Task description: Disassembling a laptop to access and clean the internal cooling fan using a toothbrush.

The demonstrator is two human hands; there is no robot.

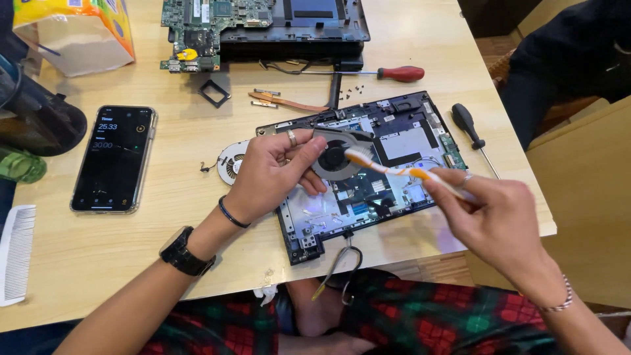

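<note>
My left hand (269, 174) grips a round laptop cooling fan (336, 158) with a grey metal housing, holding it above an opened laptop base (394, 141). My right hand (490, 213) holds a white and orange toothbrush (401, 171) by its handle. The bristle end rests against the fan's right rim. A ring is on one left finger, with a black watch and a thin band at that wrist. A second fan's pale round cover (230, 161) lies on the table just left of my left hand.
A phone (114, 159) with a lit screen lies at left, a white comb (14, 253) beside the near edge. A red-handled screwdriver (397, 73), a black-handled screwdriver (472, 131), a copper heat pipe (289, 102), loose screws and a circuit board (204, 29) lie beyond. A tissue box (72, 29) stands far left.
</note>
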